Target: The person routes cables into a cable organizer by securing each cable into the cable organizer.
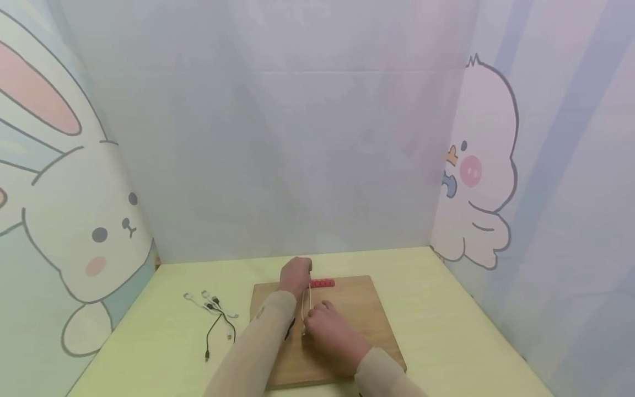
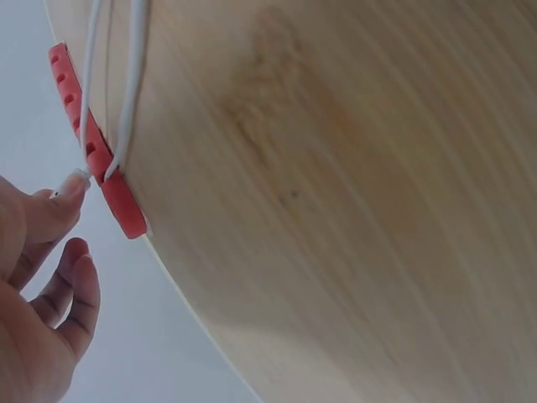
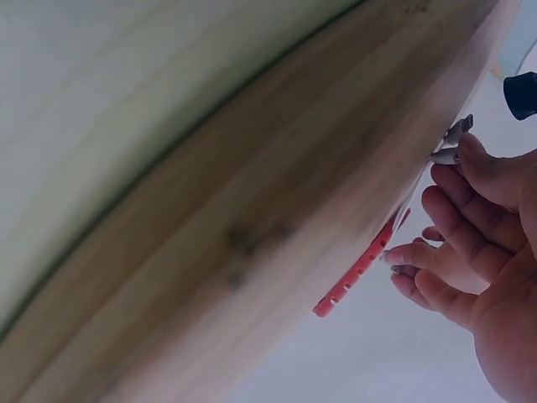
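A red notched cable holder (image 2: 116, 191) lies along the far edge of a wooden board (image 1: 357, 314). My left hand (image 1: 296, 275) is at this holder, pinching the small white end of a white cable (image 2: 132, 84) just beyond the strip. One length of the cable crosses the holder at a notch. Nearer me over the board, my right hand (image 1: 329, 328) pinches a pale connector (image 3: 445, 156) between thumb and fingers. Beside it is a second, greyish connector (image 3: 459, 128). White cable lengths stretch between both hands. The left hand hides part of the holder in the head view.
Several black and white cables (image 1: 218, 314) lie loosely on the pale yellow table (image 1: 446, 342), left of the board. A grey backdrop (image 1: 297, 138) and cartoon-printed side walls stand around the table. A dark object (image 1: 290, 329) shows beside the left sleeve.
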The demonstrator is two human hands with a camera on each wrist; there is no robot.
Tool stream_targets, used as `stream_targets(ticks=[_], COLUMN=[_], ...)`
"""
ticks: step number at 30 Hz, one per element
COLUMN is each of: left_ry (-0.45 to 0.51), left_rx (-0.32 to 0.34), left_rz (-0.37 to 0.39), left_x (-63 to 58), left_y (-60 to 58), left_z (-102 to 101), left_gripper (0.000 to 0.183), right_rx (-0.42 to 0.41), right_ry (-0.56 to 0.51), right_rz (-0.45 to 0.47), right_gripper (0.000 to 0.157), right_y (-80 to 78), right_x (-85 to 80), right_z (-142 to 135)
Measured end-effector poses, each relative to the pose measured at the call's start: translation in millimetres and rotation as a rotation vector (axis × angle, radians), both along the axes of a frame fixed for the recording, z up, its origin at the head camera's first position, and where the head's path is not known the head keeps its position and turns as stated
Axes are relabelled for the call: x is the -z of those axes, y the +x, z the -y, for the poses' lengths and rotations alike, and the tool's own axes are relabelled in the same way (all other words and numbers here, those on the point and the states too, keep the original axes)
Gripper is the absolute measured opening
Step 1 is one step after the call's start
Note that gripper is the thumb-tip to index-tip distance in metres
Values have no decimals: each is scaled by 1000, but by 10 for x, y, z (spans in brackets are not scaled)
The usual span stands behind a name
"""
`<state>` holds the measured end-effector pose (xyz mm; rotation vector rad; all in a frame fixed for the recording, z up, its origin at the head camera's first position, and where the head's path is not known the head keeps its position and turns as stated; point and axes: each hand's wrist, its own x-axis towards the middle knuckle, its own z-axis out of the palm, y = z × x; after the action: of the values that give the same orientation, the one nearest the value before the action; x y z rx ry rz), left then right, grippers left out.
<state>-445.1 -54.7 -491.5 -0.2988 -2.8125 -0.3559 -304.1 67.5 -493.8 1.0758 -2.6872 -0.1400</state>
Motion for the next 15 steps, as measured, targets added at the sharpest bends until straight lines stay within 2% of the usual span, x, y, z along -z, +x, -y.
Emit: stream_targets(ticks=[5,12,15], left_ry=[-3,-15,-21], left_rx=[1,-7,-12], left_rz=[-10,7,13], left_x=[-6,2,33], left_y=[-22,-43,-75], left_z=[-16,-22,-34], left_gripper=[11,12,13], right_rx=[-26,-76,-90], right_ry=[39,56,63], right_rz=[-55,-51,-46], right_gripper=[13,4,5], right_y=[-15,-28,-40], right_x=[-24,-50,-58], right_z=[-5,-15,-14])
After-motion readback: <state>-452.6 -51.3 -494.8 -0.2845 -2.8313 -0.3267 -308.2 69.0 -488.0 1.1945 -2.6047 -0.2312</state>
